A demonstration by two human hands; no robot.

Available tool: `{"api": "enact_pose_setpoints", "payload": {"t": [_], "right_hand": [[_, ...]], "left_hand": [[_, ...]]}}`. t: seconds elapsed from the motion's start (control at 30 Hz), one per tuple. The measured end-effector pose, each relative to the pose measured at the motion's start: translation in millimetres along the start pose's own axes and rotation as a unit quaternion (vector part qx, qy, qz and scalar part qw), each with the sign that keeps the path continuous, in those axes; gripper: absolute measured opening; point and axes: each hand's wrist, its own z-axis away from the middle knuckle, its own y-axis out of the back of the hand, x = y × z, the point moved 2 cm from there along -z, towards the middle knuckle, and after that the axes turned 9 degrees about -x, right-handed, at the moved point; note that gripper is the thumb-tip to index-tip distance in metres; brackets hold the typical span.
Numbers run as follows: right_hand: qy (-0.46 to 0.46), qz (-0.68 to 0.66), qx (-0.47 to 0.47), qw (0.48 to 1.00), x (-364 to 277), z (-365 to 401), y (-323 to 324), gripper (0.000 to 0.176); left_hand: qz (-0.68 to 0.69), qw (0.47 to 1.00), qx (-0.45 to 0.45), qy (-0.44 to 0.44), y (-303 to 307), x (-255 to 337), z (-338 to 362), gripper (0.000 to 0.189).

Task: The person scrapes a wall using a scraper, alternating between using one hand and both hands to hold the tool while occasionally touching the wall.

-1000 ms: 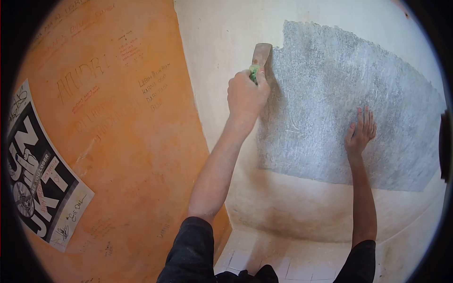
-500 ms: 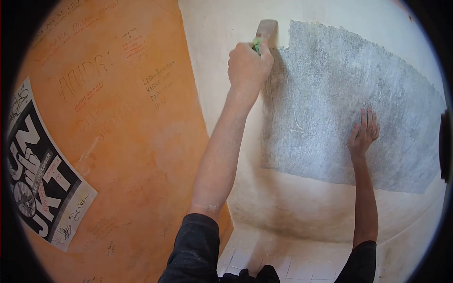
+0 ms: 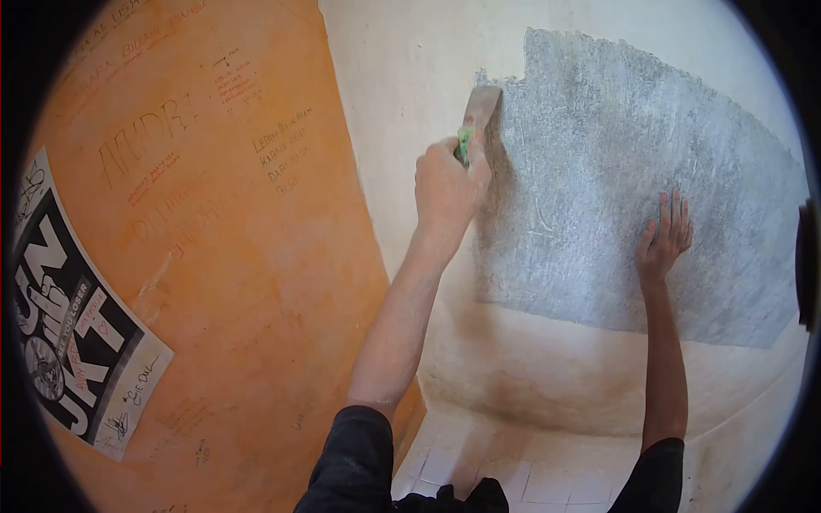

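My left hand point(image 3: 447, 184) is closed around the green handle of a scraper point(image 3: 483, 107). Its flat metal blade points upward against the wall, at the upper left edge of a rough grey patch point(image 3: 581, 171). Fingers hide most of the handle. Lower and to the right, my right hand point(image 3: 665, 239) is open, with fingers spread and pointing up over the grey patch; it holds nothing and appears to rest on the surface.
An orange wall point(image 3: 256, 282) with handwriting meets the cream wall point(image 3: 410, 68) at a corner on the left. A black and white poster point(image 3: 94, 333) hangs on it. Pale floor tiles point(image 3: 547, 479) lie below. A dark object point(image 3: 806, 265) stands at the right edge.
My left hand has drawn the scraper downward along the patch's left edge. Ragged grey now shows just above the blade, where cream surface was. My right hand stays in nearly the same place.
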Motion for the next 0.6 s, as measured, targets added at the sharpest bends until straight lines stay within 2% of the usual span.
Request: {"api": "enact_pose_setpoints", "payload": {"t": [0.17,0.43,0.5,0.6], "right_hand": [[0.004,-0.002,-0.003,1.0,2,1,-1,0.044],[-0.002,0.002,-0.004,1.0,1,1,0,0.044],[-0.002,0.003,0.005,1.0,5,-2,-2,0.044],[-0.008,-0.007,0.002,1.0,0,1,-2,0.044]], "left_hand": [[0.018,0.999,0.027,-0.03,-6,18,-30,0.049],[-0.003,0.999,-0.027,0.023,0,30,0,0.047],[0.018,0.995,-0.061,0.075,6,38,-4,0.041],[0.0,0.997,-0.057,0.054,2,30,0,0.041]]}}
